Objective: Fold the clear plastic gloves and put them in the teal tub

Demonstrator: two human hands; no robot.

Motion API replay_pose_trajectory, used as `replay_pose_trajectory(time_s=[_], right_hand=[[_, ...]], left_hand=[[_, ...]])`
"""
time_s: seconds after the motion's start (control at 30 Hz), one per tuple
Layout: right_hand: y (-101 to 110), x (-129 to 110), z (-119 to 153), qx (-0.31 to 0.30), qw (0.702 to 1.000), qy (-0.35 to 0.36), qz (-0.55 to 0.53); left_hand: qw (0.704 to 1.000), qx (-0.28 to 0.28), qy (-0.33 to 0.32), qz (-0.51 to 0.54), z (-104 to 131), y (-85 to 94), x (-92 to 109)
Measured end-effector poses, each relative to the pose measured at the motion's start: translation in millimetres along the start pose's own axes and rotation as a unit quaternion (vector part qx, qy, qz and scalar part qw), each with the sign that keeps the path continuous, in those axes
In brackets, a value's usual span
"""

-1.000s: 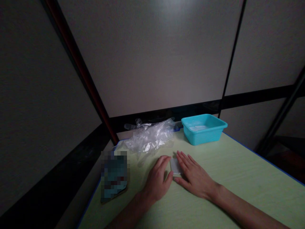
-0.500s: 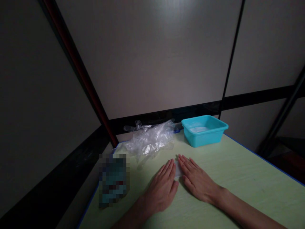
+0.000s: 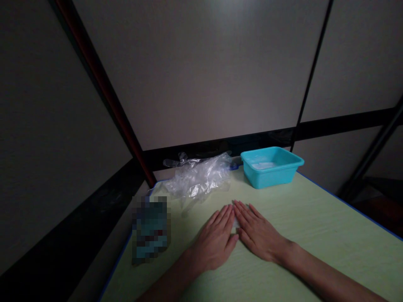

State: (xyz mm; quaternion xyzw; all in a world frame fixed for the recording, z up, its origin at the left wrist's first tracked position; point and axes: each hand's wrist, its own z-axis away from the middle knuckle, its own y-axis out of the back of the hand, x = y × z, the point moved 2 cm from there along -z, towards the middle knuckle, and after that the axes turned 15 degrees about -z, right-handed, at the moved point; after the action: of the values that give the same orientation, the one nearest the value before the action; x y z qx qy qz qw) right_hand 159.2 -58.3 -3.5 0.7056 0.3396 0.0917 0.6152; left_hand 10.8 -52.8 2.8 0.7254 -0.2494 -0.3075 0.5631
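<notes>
On the pale green tabletop (image 3: 302, 222), my left hand (image 3: 215, 241) and my right hand (image 3: 260, 230) lie flat with fingers stretched out. Their fingertips nearly meet, angled toward each other. Between and partly beneath them is a small, thin whitish sheet (image 3: 236, 223). Most of that sheet is covered by the hands, so its kind is not clear. Neither hand grips anything.
Crumpled clear plastic bags or gloves (image 3: 201, 176) lie at the back of the table. A turquoise plastic basin (image 3: 272, 176) with something whitish inside stands at the back right. At the left edge is a blurred-out packet (image 3: 151, 230). Panelled walls rise behind.
Both hands have drawn closer together, narrowing the gap and covering more of the whitish sheet. The view has shifted slightly, while the basin and plastic stay in place.
</notes>
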Motion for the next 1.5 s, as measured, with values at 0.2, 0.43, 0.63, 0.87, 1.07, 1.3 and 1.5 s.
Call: replay_pose_trajectory(time_s=[0.2,0.43,0.63,0.87,1.07,1.3,1.5], right_hand=[[-3.9,2.4,1.0,0.003,1.000,0.011,0.005],[-4.9,4.2,2.3,0.012,1.000,0.016,-0.007],[-3.4,10.4,8.9,0.024,1.000,0.016,-0.005],[2.0,16.5,16.5,0.011,1.000,-0.014,0.003],[5.6,19.9,17.7,-0.009,0.999,-0.040,-0.022],[7.8,19.0,13.9,0.029,0.997,-0.022,-0.061],[2.6,7.1,9.1,0.022,0.999,0.031,-0.037]], left_hand=[[1.000,-0.020,0.010,0.000,0.2,0.1,0.2],[0.999,-0.027,0.014,0.015,-0.9,1.5,0.2],[0.999,-0.032,0.016,0.024,-0.9,3.2,0.3],[0.999,-0.030,0.013,0.018,0.6,0.8,-0.6],[0.999,-0.015,0.015,0.032,2.3,-6.4,-4.9],[0.993,-0.002,0.045,0.105,2.1,4.2,-8.1],[0.999,0.000,-0.012,0.039,2.2,4.3,0.0]])
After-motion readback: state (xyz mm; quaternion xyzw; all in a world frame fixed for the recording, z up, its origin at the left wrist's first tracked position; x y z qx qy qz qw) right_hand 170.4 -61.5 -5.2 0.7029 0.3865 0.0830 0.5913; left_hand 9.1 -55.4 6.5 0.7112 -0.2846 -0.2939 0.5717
